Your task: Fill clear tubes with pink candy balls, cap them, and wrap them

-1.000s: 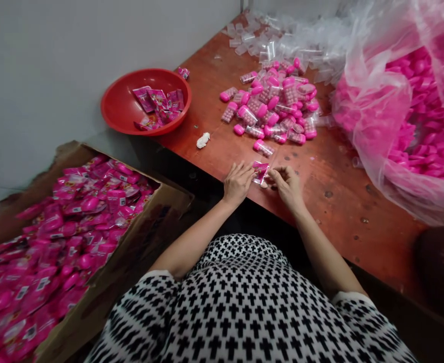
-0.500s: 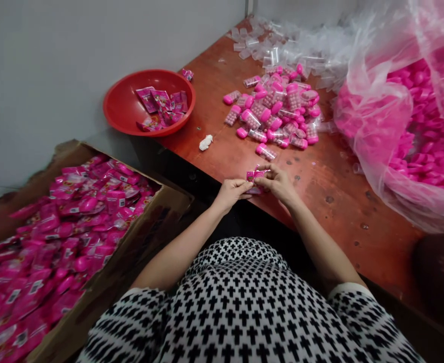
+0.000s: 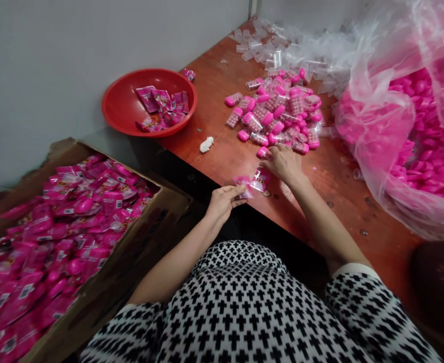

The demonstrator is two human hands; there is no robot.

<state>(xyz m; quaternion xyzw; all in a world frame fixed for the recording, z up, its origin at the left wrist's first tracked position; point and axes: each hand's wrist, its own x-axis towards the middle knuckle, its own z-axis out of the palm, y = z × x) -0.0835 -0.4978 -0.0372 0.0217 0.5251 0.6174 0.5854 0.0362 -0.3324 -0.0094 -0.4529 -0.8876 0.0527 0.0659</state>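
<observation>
My left hand pinches a small pink wrapper packet at the near edge of the brown table. My right hand reaches forward, its fingers curled down on a pink-capped candy container at the near side of a pile of such containers. Whether the fingers have closed round it is hidden.
A red bowl with several pink packets sits at the table's left corner. A cardboard box full of pink packed items stands lower left. A clear bag of pink caps lies right, empty clear containers at the back. A white scrap lies nearby.
Both hands were together on the pink packet. Now my right hand has let go and moved forward to the container pile, while my left hand keeps the packet.
</observation>
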